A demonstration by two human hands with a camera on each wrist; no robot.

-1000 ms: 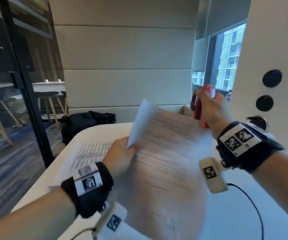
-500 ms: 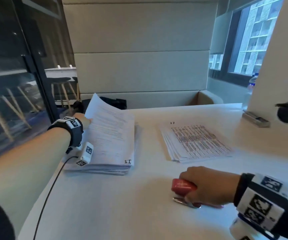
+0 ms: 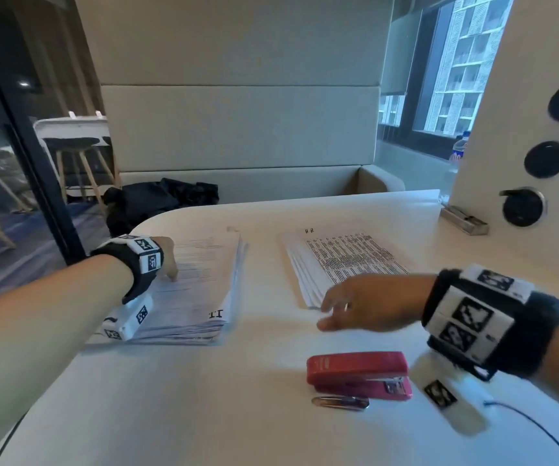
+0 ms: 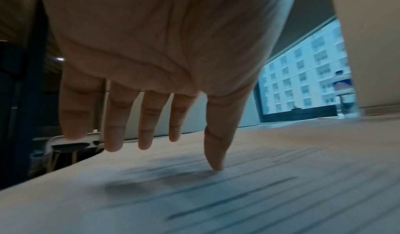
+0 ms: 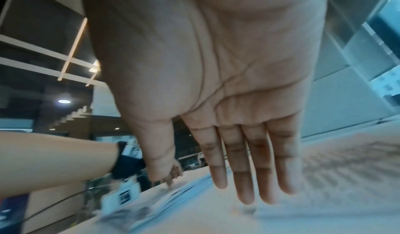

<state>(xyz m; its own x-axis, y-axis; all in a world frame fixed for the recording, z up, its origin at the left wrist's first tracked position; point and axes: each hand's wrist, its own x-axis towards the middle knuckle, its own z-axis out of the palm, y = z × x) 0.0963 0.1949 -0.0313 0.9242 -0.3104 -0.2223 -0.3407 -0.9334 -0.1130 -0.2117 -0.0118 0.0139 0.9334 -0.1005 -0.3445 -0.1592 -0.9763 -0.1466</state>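
A thick stack of printed papers [image 3: 201, 290] lies on the left of the white table [image 3: 170, 398]. My left hand [image 3: 167, 260] hovers over it with straight fingers, and its thumb tip [image 4: 214, 166] touches the top sheet [image 4: 259, 195]. A thinner fanned pile of printed sheets [image 3: 345, 260] lies in the middle. My right hand [image 3: 355, 307] is flat and empty, fingers straight, just above that pile's near left corner [image 5: 292, 208]. A red stapler [image 3: 358, 373] lies on the table in front of my right wrist, untouched.
A dark bag [image 3: 160, 200] sits on the padded bench behind the table. A small metal block [image 3: 463, 220] lies at the far right by a white panel with round black knobs [image 3: 545, 159]. A thin cable [image 3: 533, 428] runs over the table's near right.
My right hand has let go of the red stapler and moved forward to the middle pile. My left hand has laid the lifted sheet flat on the left stack.
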